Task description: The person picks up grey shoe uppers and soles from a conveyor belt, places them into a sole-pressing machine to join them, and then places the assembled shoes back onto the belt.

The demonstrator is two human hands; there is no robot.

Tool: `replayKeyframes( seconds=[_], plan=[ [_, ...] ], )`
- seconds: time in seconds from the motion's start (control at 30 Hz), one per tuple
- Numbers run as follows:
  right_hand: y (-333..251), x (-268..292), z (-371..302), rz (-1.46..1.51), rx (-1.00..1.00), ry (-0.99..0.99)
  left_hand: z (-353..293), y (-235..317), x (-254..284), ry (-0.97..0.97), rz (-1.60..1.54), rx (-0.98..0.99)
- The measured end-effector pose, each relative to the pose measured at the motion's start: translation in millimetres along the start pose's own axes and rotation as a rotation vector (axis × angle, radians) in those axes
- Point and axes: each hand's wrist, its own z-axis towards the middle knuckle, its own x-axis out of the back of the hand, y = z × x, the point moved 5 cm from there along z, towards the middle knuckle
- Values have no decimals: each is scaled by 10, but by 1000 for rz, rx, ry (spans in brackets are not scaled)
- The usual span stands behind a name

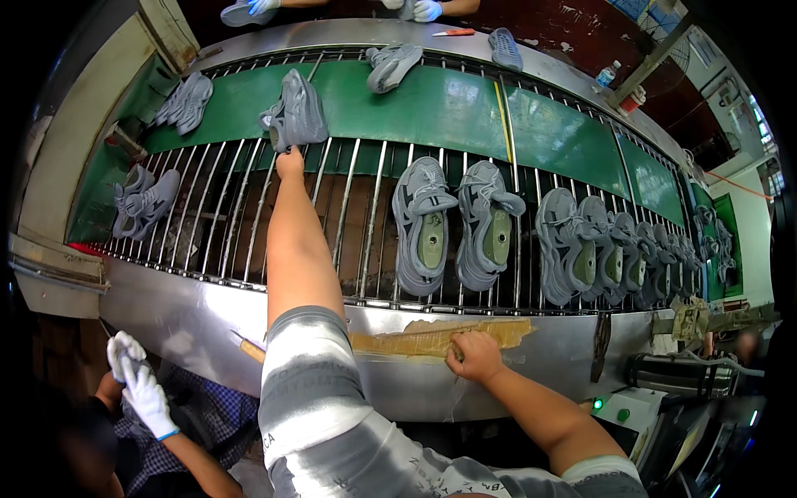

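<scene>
Grey shoes (300,112) sit on the green belt (357,100) beyond metal rollers (345,207); our left hand (290,163) touches their near end, grip unclear to us. Our right hand (476,357) rests curled on the steel ledge's (199,311) tan strip (398,340), a white-gloved co-worker (151,404) leftward.

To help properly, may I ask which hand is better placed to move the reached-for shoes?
Probably the left hand: it's at those grey shoes; the right hand is farther, by brown tape.
</scene>
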Motion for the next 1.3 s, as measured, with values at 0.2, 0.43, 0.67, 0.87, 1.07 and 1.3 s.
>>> replayKeyframes(
  seconds=[0.2, 0.43, 0.67, 0.87, 1.07, 1.3],
  plan=[
    [-33, 3, 5, -39, 22, 36, -201, 155, -26, -33, -266, -41],
    [-42, 9, 53, -10, 19, 50, -359, 8, -7, -169, 69, -239],
    [-74, 6, -27, -10, -15, 62, -1229, -48, 636, -172, -190, -99],
    [-128, -18, -100, 13, -24, 84, -2668, 523, 1580, -351, -512, -111],
    [-110, -96, -193, 7, -33, 113, -3634, 652, 2660, -268, -609, -161],
    [-404, -217, -437, 113, -481, 176, -4871, 382, 3402, -467, -470, -199]
  ],
)
